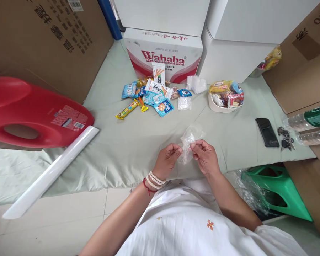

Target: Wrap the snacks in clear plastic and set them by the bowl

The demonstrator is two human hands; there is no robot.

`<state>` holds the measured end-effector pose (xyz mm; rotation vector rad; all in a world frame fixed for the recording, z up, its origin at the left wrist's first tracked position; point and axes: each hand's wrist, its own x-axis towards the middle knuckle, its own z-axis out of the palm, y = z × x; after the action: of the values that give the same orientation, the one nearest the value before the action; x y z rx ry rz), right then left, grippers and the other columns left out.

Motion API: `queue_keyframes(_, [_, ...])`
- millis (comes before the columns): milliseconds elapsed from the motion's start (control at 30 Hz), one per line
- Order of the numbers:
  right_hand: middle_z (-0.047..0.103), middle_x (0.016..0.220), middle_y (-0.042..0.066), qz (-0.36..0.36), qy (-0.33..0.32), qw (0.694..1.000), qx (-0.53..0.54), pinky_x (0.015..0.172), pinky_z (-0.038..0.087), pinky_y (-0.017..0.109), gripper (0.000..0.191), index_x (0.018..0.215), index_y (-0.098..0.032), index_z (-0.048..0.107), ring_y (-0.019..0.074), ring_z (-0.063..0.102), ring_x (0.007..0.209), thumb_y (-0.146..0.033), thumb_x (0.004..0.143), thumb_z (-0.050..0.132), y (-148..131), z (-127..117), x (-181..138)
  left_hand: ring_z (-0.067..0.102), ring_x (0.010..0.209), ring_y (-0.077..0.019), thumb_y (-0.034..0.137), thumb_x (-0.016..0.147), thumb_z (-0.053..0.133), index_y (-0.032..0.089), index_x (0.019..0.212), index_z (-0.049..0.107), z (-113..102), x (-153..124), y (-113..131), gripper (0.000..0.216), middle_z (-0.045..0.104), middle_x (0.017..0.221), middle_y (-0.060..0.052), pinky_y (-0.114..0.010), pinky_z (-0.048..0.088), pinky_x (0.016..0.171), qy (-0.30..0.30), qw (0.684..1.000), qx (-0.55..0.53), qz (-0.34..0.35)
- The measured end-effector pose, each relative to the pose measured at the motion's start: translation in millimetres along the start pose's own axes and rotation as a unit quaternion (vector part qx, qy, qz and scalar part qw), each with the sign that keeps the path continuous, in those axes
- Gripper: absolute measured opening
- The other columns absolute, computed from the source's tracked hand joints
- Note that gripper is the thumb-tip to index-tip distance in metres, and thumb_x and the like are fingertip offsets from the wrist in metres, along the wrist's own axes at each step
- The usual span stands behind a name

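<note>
Between my hands, just above the green cloth, is a crumpled clear plastic bag [190, 139]. My left hand [168, 159] pinches its left edge with thumb and forefinger. On the opposite side, my right hand [204, 155] grips it the same way. Farther back lies a pile of wrapped snacks [156, 96], blue, white and yellow. Folded clear plastic [185, 103] lies at the pile's right, and a whitish plastic bundle [196, 84] rests behind it. A cream bowl [224, 108] full of wrapped snacks stands to the right.
A Wahaha carton [165, 53] and white boxes [229, 57] line the back. At left are a red jug [40, 117] and a long white strip [53, 170]. A phone [267, 132], keys [286, 138] and plastic bottles [306, 121] lie at right, above a green stool [290, 192].
</note>
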<state>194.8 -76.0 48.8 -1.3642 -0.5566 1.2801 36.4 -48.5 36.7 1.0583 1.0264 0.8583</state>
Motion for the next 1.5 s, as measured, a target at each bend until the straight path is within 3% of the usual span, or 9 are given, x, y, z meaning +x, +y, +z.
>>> queue_keyframes(267, [0.06, 0.07, -0.002, -0.004, -0.022, 1.0, 0.012, 0.049, 0.032, 0.022, 0.038, 0.078, -0.022, 0.064, 0.0112, 0.047, 0.062, -0.051, 0.07, 0.087, -9.0, -15.8, 7.1, 0.044, 0.072, -0.0138, 0.059, 0.086, 0.069, 0.02, 0.076, 0.058, -14.2, 1.6, 5.2, 0.041, 0.052, 0.072, 0.002, -0.025, 0.039, 0.07, 0.036, 0.999, 0.024, 0.028])
queue_keyframes(400, [0.057, 0.073, -0.002, -0.033, -0.02, 0.999, -0.004, 0.055, 0.041, 0.023, 0.04, 0.08, -0.024, 0.062, 0.0129, 0.051, 0.068, -0.054, 0.071, 0.086, -21.0, -28.9, 12.0, 0.046, 0.07, -0.0132, 0.061, 0.086, 0.069, 0.022, 0.081, 0.056, -22.8, 5.8, 4.0, 0.041, 0.049, 0.074, 0.003, -0.024, 0.042, 0.067, 0.047, 0.998, -0.043, 0.018])
queue_keyframes(667, [0.067, 0.105, 0.004, 0.003, -0.05, 0.998, -0.031, 0.069, 0.053, 0.028, 0.049, 0.105, -0.026, 0.067, 0.0186, 0.061, 0.09, -0.067, 0.079, 0.074, -8.7, -27.3, 13.0, 0.05, 0.062, -0.0128, 0.054, 0.091, 0.067, 0.024, 0.082, 0.056, -11.6, -1.0, 10.6, 0.034, 0.059, 0.078, 0.001, -0.025, 0.042, 0.06, 0.146, 0.989, 0.003, 0.035])
queue_keyframes(833, [0.063, 0.082, -0.002, 0.031, -0.033, 0.998, -0.043, 0.061, 0.048, 0.025, 0.047, 0.091, -0.023, 0.066, 0.0138, 0.055, 0.071, -0.056, 0.066, 0.088, 11.6, -4.0, 6.0, 0.047, 0.055, -0.0121, 0.046, 0.095, 0.062, 0.025, 0.082, 0.052, -10.1, 2.0, 4.4, 0.027, 0.058, 0.072, 0.003, -0.026, 0.04, 0.056, 0.191, 0.979, 0.06, 0.047])
queue_keyframes(967, [0.056, 0.07, -0.003, 0.06, -0.031, 0.997, -0.022, 0.052, 0.044, 0.022, 0.045, 0.077, -0.021, 0.065, 0.0119, 0.049, 0.064, -0.057, 0.066, 0.088, 12.1, -0.8, 8.2, 0.04, 0.052, -0.0115, 0.047, 0.094, 0.06, 0.024, 0.076, 0.046, -21.1, 13.0, -2.5, 0.032, 0.044, 0.063, 0.006, -0.025, 0.033, 0.048, 0.2, 0.979, -0.006, -0.045])
queue_keyframes(1167, [0.045, 0.057, -0.007, 0.093, 0.001, 0.995, 0.02, 0.04, 0.03, 0.02, 0.053, 0.074, -0.021, 0.058, 0.0077, 0.036, 0.05, -0.06, 0.059, 0.092, 7.3, -3.7, 15.3, 0.048, 0.062, -0.0099, 0.047, 0.068, 0.086, 0.022, 0.1, 0.058, -31.7, 5.0, -7.6, 0.05, 0.057, 0.085, 0.003, -0.022, 0.037, 0.053, 0.104, 0.991, -0.01, -0.087])
queue_keyframes(1267, [0.058, 0.07, -0.003, 0.071, 0.009, 0.997, 0.02, 0.047, 0.043, 0.022, 0.054, 0.087, -0.022, 0.064, 0.0113, 0.049, 0.06, -0.066, 0.066, 0.085, 6.8, -5.7, 14.6, 0.048, 0.062, -0.0107, 0.039, 0.064, 0.087, 0.02, 0.092, 0.065, -32.0, -2.7, -10.1, 0.041, 0.061, 0.082, 0.002, -0.023, 0.037, 0.055, 0.064, 0.994, 0.029, -0.09])
queue_keyframes(1367, [0.069, 0.093, 0.003, 0.065, -0.02, 0.997, -0.029, 0.062, 0.054, 0.027, 0.062, 0.113, -0.024, 0.066, 0.0171, 0.062, 0.08, -0.061, 0.068, 0.085, 7.5, -4.0, 7.9, 0.042, 0.054, -0.0104, 0.04, 0.077, 0.076, 0.021, 0.078, 0.064, -28.0, -6.5, -10.0, 0.022, 0.056, 0.069, 0.004, -0.024, 0.033, 0.053, 0.112, 0.99, 0.07, -0.046])
queue_keyframes(1500, [0.062, 0.075, -0.005, 0.082, -0.05, 0.994, -0.05, 0.058, 0.048, 0.025, 0.071, 0.122, -0.025, 0.061, 0.0156, 0.058, 0.073, -0.041, 0.06, 0.093, 8.9, 0.6, 0.0, 0.044, 0.057, -0.0115, 0.04, 0.084, 0.069, 0.023, 0.081, 0.061, -23.8, -3.6, -10.0, 0.018, 0.054, 0.067, 0.005, -0.024, 0.035, 0.057, 0.14, 0.986, 0.093, 0.02])
